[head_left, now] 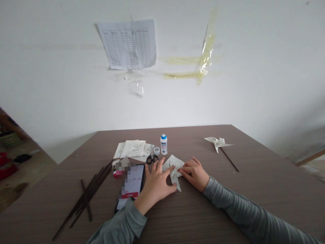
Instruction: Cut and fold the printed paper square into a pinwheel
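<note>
Could crease or skew the folded paper (pixel 174 177), just nearer than the blue-capped bottle (pixel 164 146), by pressing unevenly with left fingers (pixel 160 165) spread and right fingers (pixel 189 166) bunched at its edge, pinch unclear.

Soft, fairly dim light falls evenly, cool grey on the wall (pixel 177 108), which darkens toward the right. The clear tape (pixel 206 54) catches shiny glints. Shadows on the worktop (pixel 198 217) are faint. The wide view stretches toward its edges, small print is too soft to read, and blocky pixels cover part of the phone (pixel 132 184).
</note>
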### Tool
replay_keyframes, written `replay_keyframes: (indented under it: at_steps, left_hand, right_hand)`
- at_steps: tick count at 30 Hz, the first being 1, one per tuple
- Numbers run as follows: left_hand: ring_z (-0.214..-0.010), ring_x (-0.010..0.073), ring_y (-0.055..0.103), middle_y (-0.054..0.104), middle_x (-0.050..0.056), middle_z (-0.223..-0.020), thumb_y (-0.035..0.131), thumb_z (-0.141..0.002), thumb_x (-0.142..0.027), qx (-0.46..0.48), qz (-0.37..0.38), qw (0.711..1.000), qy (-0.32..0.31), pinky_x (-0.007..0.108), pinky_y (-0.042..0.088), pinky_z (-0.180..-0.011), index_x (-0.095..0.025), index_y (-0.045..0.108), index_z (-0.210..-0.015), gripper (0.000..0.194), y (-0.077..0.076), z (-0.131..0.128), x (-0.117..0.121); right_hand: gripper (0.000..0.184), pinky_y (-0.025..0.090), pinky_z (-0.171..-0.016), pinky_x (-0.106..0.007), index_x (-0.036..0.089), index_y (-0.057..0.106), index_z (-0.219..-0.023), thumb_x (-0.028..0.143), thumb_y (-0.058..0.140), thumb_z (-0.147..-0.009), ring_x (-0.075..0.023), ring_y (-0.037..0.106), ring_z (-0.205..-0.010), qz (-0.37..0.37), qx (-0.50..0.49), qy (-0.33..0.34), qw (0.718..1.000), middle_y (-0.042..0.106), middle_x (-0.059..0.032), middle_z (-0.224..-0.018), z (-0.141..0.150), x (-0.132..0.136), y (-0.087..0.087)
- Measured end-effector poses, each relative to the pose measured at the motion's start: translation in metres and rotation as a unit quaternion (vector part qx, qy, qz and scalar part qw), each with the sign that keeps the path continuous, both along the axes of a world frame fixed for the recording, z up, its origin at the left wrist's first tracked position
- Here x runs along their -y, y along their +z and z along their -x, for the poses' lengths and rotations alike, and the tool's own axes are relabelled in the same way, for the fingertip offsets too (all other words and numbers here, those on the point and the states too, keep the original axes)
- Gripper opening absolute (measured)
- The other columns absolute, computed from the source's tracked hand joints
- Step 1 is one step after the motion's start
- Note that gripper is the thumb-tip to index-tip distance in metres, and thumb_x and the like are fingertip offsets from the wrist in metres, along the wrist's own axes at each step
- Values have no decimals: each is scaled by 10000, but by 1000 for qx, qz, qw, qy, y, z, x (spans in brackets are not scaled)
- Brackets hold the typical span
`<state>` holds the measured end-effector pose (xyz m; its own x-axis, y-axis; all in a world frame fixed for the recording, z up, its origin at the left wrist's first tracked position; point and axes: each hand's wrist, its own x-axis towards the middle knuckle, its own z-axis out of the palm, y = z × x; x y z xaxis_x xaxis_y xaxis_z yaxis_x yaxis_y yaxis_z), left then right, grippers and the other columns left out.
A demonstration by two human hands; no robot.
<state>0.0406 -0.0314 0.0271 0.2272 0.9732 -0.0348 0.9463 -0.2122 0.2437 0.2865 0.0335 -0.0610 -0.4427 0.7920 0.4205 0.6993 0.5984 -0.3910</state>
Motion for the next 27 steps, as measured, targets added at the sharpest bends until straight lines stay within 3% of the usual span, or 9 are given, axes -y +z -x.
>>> replay_keyframes:
  at_steps: [9, 16, 20, 27]
  left_hand:
    - [-1962, 588, 419, 455, 168, -2134, 962, -1090, -489, -8, 28, 1000, -11, 981, 210, -1564, -419, 827, -1806, 732, 4, -1, -1]
    - [-1939, 591, 457, 516, 162, -2102, 991, -1064, -478, 4, 12, 1000, -1, 954, 284, -1560, -432, 842, -1787, 740, -1, 1, -1]
    - [-1905, 602, 496, 545, 182, -2077, 1008, -1049, -455, 15, -9, 1000, -2, 975, 312, -1537, -429, 832, -1798, 769, -6, 3, 0]
    - [-1867, 603, 542, 576, 176, -2053, 971, -1094, -377, 20, -20, 1000, -12, 998, 307, -1525, -399, 946, -1639, 546, -7, 3, 3]
  right_hand:
    - [332, 675, -1375, -782, 479, 1048, -1153, 483, 732, -1255, -399, 924, -1112, -25, 31, -9, 999, 926, -101, -1065, 2, 1, -5]
    - [390, 567, -1474, -842, 494, 1052, -1125, 519, 693, -1275, -405, 937, -1133, 18, 21, 1, 1000, 953, -91, -1082, 0, 1, 1]
    - [338, 580, -1463, -827, 524, 1049, -1109, 509, 747, -1262, -406, 945, -1155, 28, 17, -5, 999, 956, -75, -1075, -1, 1, 4]
    - [445, 586, -1454, -840, 521, 1059, -1163, 619, 642, -1287, -419, 928, -1173, 29, 35, -7, 999, 944, -115, -1110, 1, 2, 3]
